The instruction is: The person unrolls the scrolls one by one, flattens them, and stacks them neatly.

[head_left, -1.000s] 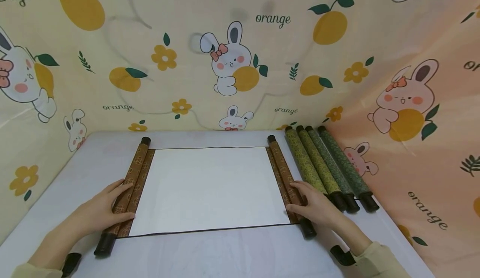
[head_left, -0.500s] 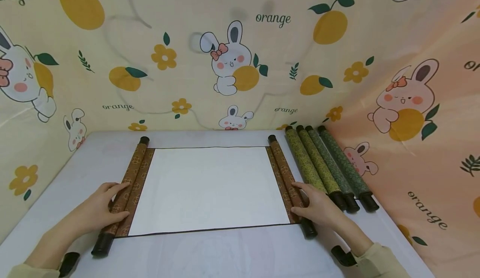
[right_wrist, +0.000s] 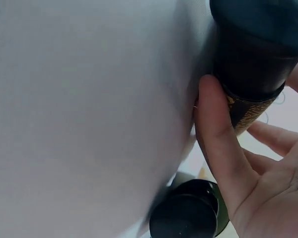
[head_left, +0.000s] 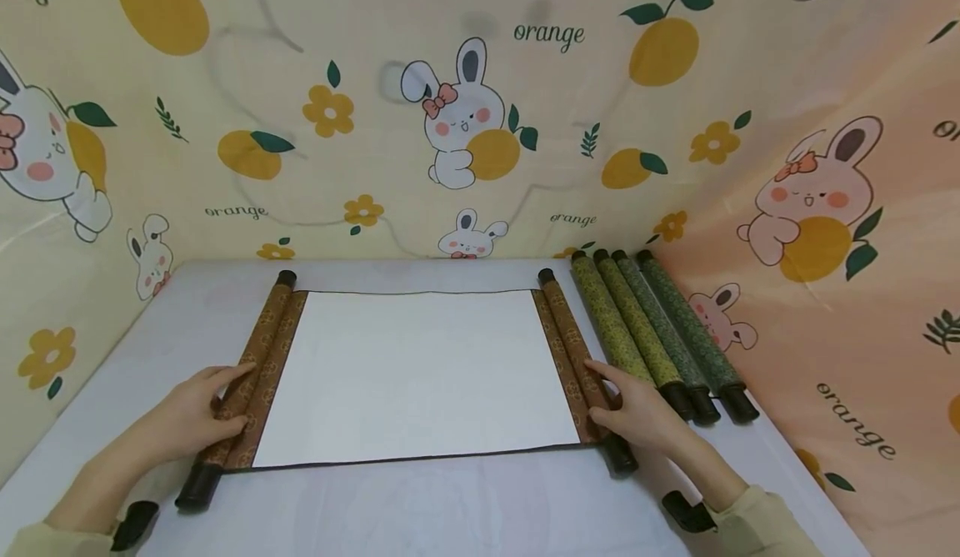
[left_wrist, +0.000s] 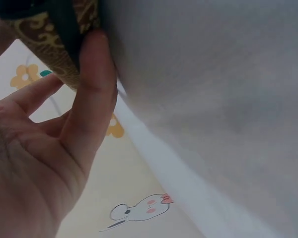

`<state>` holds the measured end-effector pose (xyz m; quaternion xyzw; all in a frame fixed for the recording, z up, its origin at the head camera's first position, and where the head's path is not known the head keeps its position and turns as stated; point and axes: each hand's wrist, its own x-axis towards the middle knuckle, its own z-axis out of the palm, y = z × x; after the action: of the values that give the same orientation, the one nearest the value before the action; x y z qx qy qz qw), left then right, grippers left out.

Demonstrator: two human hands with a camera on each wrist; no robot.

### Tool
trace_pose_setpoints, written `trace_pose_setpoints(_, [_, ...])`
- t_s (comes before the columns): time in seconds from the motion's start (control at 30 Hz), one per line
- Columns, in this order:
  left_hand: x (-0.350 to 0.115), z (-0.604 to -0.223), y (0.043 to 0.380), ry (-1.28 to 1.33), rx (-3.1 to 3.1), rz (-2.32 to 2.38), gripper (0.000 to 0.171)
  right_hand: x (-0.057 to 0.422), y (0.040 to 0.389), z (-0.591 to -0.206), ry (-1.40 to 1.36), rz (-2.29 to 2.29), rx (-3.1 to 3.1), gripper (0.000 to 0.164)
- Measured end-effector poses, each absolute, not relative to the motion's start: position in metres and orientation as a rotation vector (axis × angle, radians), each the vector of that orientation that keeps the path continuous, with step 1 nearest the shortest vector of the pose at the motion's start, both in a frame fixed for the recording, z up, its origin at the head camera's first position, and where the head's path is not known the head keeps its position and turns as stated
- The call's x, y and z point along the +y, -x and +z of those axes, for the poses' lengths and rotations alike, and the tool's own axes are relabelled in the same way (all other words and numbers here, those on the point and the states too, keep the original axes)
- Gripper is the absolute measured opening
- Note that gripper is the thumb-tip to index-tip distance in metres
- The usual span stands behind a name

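Note:
A hanging scroll (head_left: 420,373) with a blank white sheet lies spread across the table, a brown patterned roll with black end knobs at each side. My left hand (head_left: 191,411) grips the left roll (head_left: 262,332) near its lower end, thumb on the near side and fingers over the far side. On the other side my right hand (head_left: 633,407) holds the right roll (head_left: 564,319) just above its black knob (right_wrist: 253,54). In the left wrist view the thumb presses against the patterned roll (left_wrist: 44,39).
Several rolled scrolls, yellow-green (head_left: 611,323) and dark green (head_left: 693,332), lie side by side at the right edge of the white table (head_left: 420,507). A printed cloth (head_left: 300,182) with rabbits and oranges hangs behind and at the sides.
My left hand has shifted slightly left with the left roll, and the white sheet spans a little wider. The right hand has slid very slightly to the right.

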<state>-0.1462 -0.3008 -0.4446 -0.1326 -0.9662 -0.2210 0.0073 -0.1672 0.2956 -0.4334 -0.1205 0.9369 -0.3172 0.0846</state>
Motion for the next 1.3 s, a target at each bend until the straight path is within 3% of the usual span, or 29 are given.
trace_pose_setpoints(0.4, [-0.312, -0.443, 0.162, 0.419, -2.973, -0.878, 0.075, 0.296, 0.179, -0.439, 0.282, -1.274, 2.641, 0.067])
trace_pose_setpoints(1.3, [-0.336, -0.434, 0.207, 0.413, -3.068, -0.754, 0.076, 0.259, 0.227, -0.444, 0.34, -1.051, 2.861, 0.068])
